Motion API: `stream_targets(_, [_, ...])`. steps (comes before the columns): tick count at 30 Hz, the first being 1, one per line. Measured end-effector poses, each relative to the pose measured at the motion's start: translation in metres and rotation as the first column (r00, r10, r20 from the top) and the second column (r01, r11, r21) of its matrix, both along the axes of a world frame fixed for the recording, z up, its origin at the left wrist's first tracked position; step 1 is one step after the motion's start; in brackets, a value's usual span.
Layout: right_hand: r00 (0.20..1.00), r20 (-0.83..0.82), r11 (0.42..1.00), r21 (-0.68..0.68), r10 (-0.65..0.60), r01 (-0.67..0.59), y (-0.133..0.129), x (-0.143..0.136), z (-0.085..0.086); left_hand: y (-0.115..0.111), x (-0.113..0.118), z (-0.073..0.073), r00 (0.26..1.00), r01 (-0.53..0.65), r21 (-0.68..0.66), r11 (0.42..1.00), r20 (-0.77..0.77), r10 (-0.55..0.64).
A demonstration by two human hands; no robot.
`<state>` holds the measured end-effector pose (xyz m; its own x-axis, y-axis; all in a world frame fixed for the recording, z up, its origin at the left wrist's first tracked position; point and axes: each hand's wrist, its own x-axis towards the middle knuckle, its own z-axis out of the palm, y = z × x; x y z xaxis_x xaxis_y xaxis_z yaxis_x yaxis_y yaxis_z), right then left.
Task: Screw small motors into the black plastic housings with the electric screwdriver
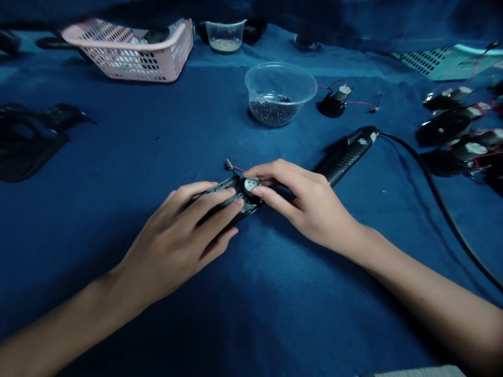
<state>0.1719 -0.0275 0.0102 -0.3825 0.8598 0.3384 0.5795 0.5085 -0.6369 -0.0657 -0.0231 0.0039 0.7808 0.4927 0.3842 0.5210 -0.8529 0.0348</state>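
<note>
My left hand lies over a black plastic housing, its fingers wrapped along the part and hiding much of it. At the housing's far right end sits a small round motor with a pale end face. My right hand pinches this motor between thumb and fingers. A short red wire runs from beside the motor to a small board-like piece that sticks out behind the housing. Just beyond my right hand lies a black corded electric screwdriver.
A clear bowl of tiny dark pieces stands beyond my hands, beside a wired motor unit. Several similar units lie at right. Black plastic parts lie at left. A pink basket and a teal basket stand behind.
</note>
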Motion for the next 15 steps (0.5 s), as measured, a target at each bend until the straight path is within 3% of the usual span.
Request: stream_targets(15, [1.000, -0.007, 1.000, -0.019, -0.005, 0.005, -0.0007, -0.0013, 0.0016, -0.0048, 0.0050, 0.0048, 0.999, -0.025, 0.042, 0.999, -0.039, 0.027])
